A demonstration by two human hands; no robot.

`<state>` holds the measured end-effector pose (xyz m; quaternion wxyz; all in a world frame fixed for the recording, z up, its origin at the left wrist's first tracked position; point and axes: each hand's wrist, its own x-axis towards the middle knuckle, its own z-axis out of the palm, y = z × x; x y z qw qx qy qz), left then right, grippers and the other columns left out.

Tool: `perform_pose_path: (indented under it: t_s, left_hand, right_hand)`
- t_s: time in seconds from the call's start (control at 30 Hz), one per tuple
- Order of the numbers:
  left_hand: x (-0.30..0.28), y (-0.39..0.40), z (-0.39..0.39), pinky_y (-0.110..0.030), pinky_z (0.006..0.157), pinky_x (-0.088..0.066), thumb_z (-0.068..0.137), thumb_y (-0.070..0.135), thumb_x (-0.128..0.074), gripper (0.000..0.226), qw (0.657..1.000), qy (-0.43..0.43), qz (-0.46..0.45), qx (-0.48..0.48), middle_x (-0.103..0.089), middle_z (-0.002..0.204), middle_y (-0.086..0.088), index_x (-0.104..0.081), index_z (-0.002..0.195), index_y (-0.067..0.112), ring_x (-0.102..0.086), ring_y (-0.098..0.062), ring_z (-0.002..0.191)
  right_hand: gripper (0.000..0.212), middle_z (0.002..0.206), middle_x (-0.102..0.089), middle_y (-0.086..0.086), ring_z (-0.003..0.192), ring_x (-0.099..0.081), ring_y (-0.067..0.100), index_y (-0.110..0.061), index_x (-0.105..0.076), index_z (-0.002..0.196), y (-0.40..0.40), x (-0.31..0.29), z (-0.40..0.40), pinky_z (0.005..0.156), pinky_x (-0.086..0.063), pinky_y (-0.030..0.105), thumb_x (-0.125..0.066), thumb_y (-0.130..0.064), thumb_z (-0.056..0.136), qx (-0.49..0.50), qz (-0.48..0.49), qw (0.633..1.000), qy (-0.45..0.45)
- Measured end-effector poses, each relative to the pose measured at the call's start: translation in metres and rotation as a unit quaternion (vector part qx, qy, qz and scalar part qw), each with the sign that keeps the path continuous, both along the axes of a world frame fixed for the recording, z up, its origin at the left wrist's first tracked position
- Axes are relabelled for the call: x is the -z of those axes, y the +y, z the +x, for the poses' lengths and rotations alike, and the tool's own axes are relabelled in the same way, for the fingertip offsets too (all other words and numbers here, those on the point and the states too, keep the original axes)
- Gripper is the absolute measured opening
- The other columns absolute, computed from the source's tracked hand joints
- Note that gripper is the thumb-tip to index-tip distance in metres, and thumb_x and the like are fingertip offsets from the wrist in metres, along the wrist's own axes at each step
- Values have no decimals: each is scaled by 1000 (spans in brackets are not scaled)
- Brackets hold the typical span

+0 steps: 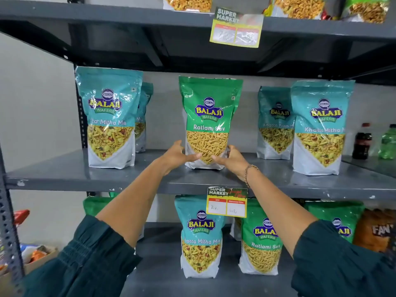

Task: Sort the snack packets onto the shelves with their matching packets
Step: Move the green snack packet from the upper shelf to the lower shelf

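A green Ratlami Sev packet point(209, 116) stands upright at the middle of the grey middle shelf point(64, 170). My left hand point(176, 156) grips its lower left side and my right hand point(230, 159) grips its lower right side. Teal Khatta Mitha Mix packets stand on the same shelf: two at the left point(109, 116) and two at the right point(320, 127). On the lower shelf a teal Khatta Mitha Mix packet point(200, 236) stands beside a green Ratlami Sev packet point(260, 243). More green packets point(340, 219) stand behind my arms, partly hidden.
The top shelf point(128, 16) holds several clear snack packets. Price tags hang from the top shelf edge point(236, 28) and the middle shelf edge point(227, 202). Two drink bottles point(362, 142) stand at the far right. A cardboard box point(36, 256) sits low at the left.
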<state>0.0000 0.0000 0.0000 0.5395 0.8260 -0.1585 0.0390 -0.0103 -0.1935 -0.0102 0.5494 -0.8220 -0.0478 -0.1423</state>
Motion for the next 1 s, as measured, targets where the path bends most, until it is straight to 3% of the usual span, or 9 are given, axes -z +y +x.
perform_pose_path:
  t_s: [0.07,0.23,0.33,0.47,0.53,0.63,0.73,0.9,1.0]
  left_hand:
    - [0,-1,-3,-36,111,-30,76,30,-75,87,999,-36,3,-12,-37,151,-13,-27,144,4,-35,-26,138]
    - [5,-3,4,-45,112,-34,68,32,-82,98,999,-8,-34,-38,-40,147,-12,-23,142,6,-40,-29,134]
    - [8,-11,9,-37,101,-42,68,33,-82,72,997,-27,-12,-74,-58,126,-6,-46,125,7,-53,-24,116]
    - [6,-14,2,-31,85,-42,70,33,-81,56,989,-55,12,-134,-59,110,-4,-53,111,5,-53,-22,99]
    - [5,-10,-3,-31,83,-41,68,32,-82,55,990,-69,11,-126,-59,109,-6,-51,107,8,-52,-22,98]
    - [1,-4,-15,-31,88,-42,73,22,-79,61,993,-82,-33,-84,-55,113,-6,-42,119,7,-52,-20,105]
    - [-10,3,-35,-30,89,-42,77,19,-75,62,992,-95,-57,-53,-53,114,-5,-36,123,5,-52,-19,107]
    - [-16,26,-76,-14,69,-40,76,25,-76,64,987,-131,-80,-39,-54,112,-1,-38,124,7,-53,-17,105]
    - [-5,48,-104,-17,85,-42,66,35,-81,81,987,-135,-82,-39,-55,116,4,-40,131,11,-53,-13,107]
  right_hand:
    - [71,132,-52,10,122,-49,23,-7,-36,130,-1,-1,0,107,-39,41,-76,-25,74,25,1,1000,-18]
    - [69,129,-52,11,121,-48,23,-4,-33,128,0,-2,-3,100,-39,34,-75,-21,75,25,28,999,-13]
    - [68,125,-52,6,119,-46,17,-5,-34,131,5,-1,-9,99,-37,31,-73,-16,76,15,24,999,-20]
    - [61,134,-53,9,124,-48,24,-8,-42,129,9,0,-17,102,-37,34,-73,-16,77,18,22,999,-39]
    - [63,133,-54,8,123,-50,24,-9,-44,129,9,0,-21,103,-38,37,-74,-17,75,16,31,998,-43]
    - [61,127,-60,8,118,-54,23,-11,-48,125,10,-1,-29,106,-40,42,-77,-18,72,11,40,997,-61]
    - [56,123,-62,8,114,-56,22,-10,-51,122,13,-13,-46,103,-42,38,-76,-17,73,-4,36,996,-84]
    - [55,113,-65,1,107,-59,19,-15,-53,119,24,-21,-86,102,-45,41,-77,-30,71,-42,27,994,-100]
    - [54,110,-66,-3,106,-60,17,-18,-55,114,36,-8,-116,100,-46,38,-77,-38,69,-40,5,994,-105]
